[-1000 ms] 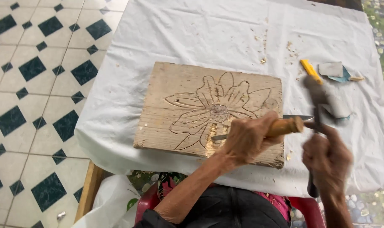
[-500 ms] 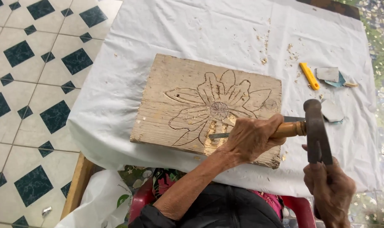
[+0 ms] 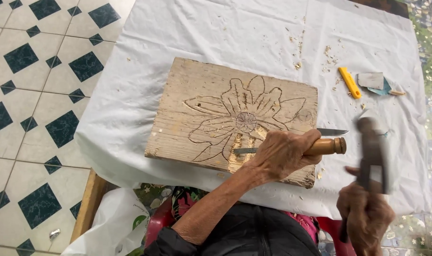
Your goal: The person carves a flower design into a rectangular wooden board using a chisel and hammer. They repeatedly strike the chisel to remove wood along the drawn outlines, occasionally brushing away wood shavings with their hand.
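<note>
The left hand [image 3: 284, 154] has its grip wrapped around a wooden-handled chisel [image 3: 292, 148], blade lying on the carved flower board [image 3: 235, 118] near the desk's front edge. Just right of the chisel's butt, the right hand [image 3: 365, 215] holds its grip closed on a blurred hammer [image 3: 373, 147], head raised, wrist bent upward.

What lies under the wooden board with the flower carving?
The wooden board rests on a white cloth that drapes over the table; only a wooden table edge shows below. The tabletop itself is covered.
</note>
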